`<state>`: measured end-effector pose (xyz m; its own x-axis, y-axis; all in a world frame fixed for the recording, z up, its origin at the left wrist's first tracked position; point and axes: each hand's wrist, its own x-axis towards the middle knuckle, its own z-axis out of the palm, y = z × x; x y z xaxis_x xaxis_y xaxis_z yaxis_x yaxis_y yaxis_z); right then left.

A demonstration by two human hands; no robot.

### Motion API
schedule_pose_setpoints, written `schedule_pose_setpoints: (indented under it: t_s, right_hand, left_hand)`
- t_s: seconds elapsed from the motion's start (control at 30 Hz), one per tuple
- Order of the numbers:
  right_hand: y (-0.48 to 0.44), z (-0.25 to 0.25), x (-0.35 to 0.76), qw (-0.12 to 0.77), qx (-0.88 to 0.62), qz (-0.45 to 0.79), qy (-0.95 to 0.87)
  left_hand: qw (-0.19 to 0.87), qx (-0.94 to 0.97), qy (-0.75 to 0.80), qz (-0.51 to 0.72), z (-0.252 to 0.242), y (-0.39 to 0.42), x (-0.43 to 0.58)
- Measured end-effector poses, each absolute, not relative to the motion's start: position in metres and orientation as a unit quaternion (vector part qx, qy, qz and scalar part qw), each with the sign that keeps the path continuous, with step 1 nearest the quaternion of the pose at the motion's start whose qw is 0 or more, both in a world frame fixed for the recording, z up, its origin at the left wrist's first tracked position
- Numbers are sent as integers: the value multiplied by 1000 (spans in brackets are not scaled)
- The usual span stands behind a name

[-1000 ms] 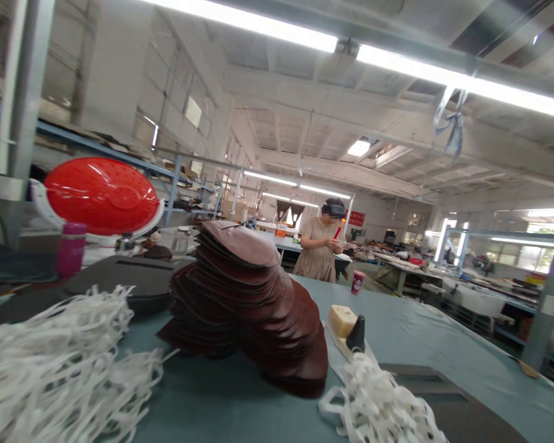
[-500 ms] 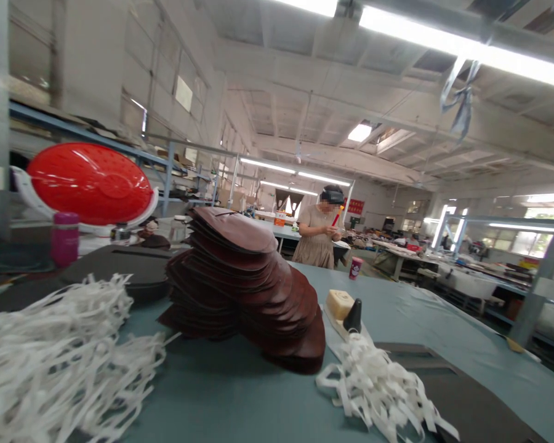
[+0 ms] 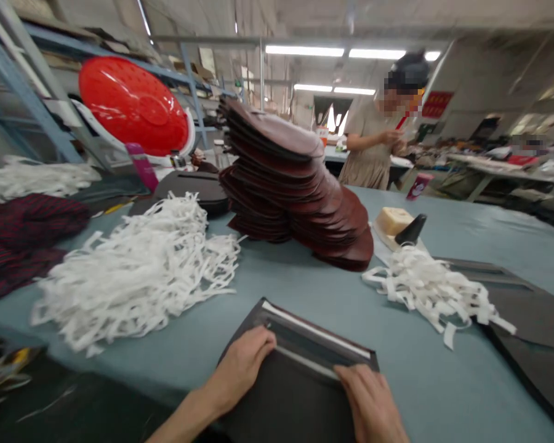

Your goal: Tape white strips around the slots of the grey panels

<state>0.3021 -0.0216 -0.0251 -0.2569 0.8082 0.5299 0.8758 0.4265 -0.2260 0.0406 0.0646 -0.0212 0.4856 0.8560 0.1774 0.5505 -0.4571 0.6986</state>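
Observation:
A dark panel (image 3: 300,403) lies at the table's front edge, with a long slot near its far side. One white strip (image 3: 316,329) runs along the far edge of the slot, and a second white strip (image 3: 305,360) along the near edge. At the left end of the near strip, my left hand (image 3: 245,363) is closed, thumb and fingers pinched together on it. My right hand (image 3: 372,397) has its fingers pressed together at that strip's right end. The undersides of both hands are hidden.
Beyond the panel stands a leaning stack of brown leather pieces (image 3: 300,178). White strip piles lie left (image 3: 143,271) and right (image 3: 434,283). Further right are a yellowish block (image 3: 394,220), a black cone (image 3: 410,230) and dark panels (image 3: 530,326). A person (image 3: 372,138) stands behind the table.
The view has tilted down and swung a little to the left. Both my hands and the dark panel are now in the picture; neither showed before.

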Motion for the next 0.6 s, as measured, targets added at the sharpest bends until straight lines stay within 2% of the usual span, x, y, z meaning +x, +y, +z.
schedule_pose_setpoints:
  t_s: [0.13, 0.3, 0.6]
  right_hand:
    - [-35, -42, 315, 295, -590, -21, -751]
    - [-42, -39, 318, 262, -675, 42, -688]
    - [-30, -37, 327, 251, -709, 150, -641]
  left_hand:
    - [321, 790, 455, 256, -10, 66, 40]
    - [347, 740, 533, 221, -3, 72, 38]
    - [345, 697, 596, 200, -4, 88, 35]
